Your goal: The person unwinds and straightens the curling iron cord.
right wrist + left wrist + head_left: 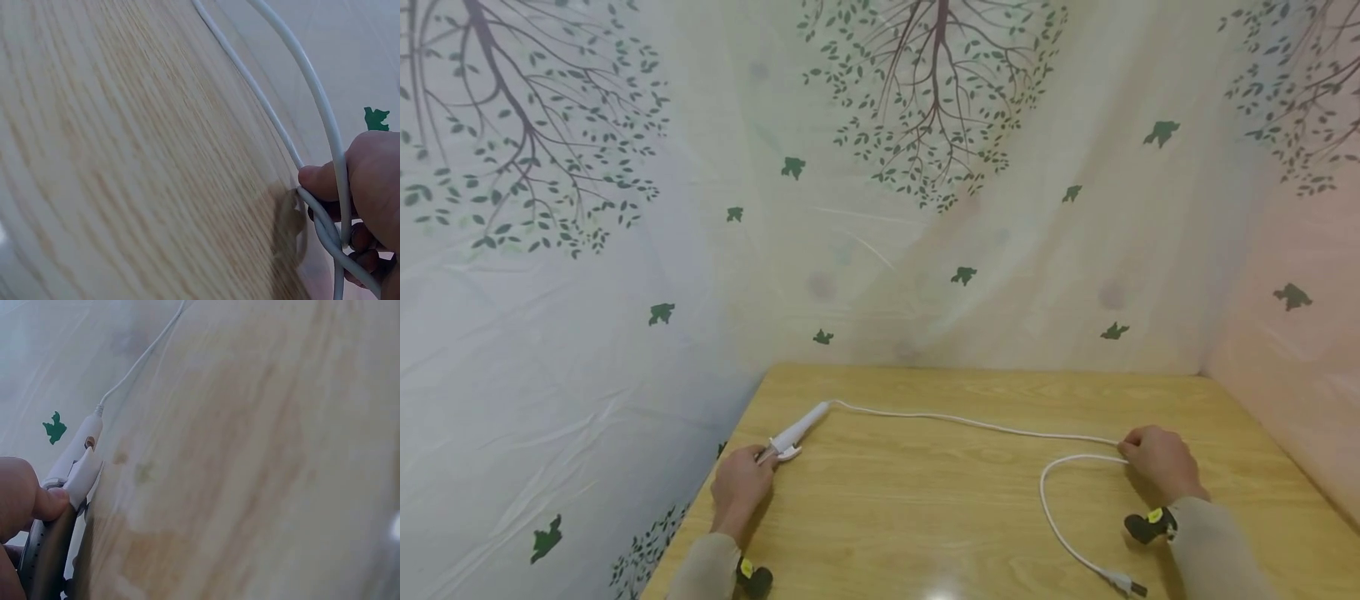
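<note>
A curling iron (799, 428) with a white handle lies slantwise at the table's left side. My left hand (741, 485) grips its metal barrel (51, 553); in the left wrist view the thumb lies by the white clamp lever (83, 477). From the handle's end a white cord (955, 418) runs across to the right. My right hand (1163, 461) pinches that cord between thumb and fingers, and several strands (325, 115) pass through or beside the fingers in the right wrist view. The cord then loops toward me and ends in a plug (1126, 582) on the table.
The wooden table (910, 500) has its back edge against a pale curtain (880, 275) printed with trees and green birds. More of this sheeting hangs along the left and right sides. Dark wrist devices (1150, 526) sit at both cuffs.
</note>
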A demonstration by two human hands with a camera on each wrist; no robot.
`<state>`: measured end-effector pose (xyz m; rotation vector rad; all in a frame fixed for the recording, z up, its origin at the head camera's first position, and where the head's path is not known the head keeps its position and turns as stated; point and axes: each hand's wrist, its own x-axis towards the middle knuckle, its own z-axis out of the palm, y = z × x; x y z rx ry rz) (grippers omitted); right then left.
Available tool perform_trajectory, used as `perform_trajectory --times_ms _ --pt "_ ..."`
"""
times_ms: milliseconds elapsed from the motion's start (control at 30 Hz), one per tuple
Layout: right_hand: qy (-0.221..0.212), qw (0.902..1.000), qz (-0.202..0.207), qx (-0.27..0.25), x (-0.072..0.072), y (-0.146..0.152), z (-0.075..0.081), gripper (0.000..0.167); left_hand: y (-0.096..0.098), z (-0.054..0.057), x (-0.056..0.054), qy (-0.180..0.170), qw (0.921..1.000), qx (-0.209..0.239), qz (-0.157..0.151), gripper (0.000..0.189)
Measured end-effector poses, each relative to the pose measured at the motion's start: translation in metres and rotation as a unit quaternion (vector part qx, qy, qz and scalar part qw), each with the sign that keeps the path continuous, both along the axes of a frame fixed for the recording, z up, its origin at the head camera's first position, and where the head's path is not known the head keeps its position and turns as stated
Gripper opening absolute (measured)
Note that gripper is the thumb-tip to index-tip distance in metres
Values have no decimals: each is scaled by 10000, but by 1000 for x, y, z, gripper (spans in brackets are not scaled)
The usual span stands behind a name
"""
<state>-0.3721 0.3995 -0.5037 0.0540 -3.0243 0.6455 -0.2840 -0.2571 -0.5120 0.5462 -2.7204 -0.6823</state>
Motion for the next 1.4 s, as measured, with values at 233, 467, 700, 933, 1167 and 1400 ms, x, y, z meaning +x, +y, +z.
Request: perform_trajectory --times_ms 233,467,700,933,1167,1400 --pt "-21 10000 -58 52 -1 -2 -3 24 2 0 0 135 9998 -133 17 32" --pt "-146 9998 -152 12 1 -3 -2 23 0 -1 2 196 9992 -307 -159 32" --pt "-374 9984 -422 -71 2 -6 5 26 1 -1 2 68 9990 -367 -247 34" --pt "-660 9963 -517 -171 6 -5 9 30 4 -5 1 -89 9974 -702 -160 47" --pt "-560 9971 -483 -185 7 0 8 33 8 -4 4 -195 9957 -889 -190 51" --pt "-288 9986 -373 -245 5 2 14 39 14 -1 5 -261 9959 -835 -231 53"
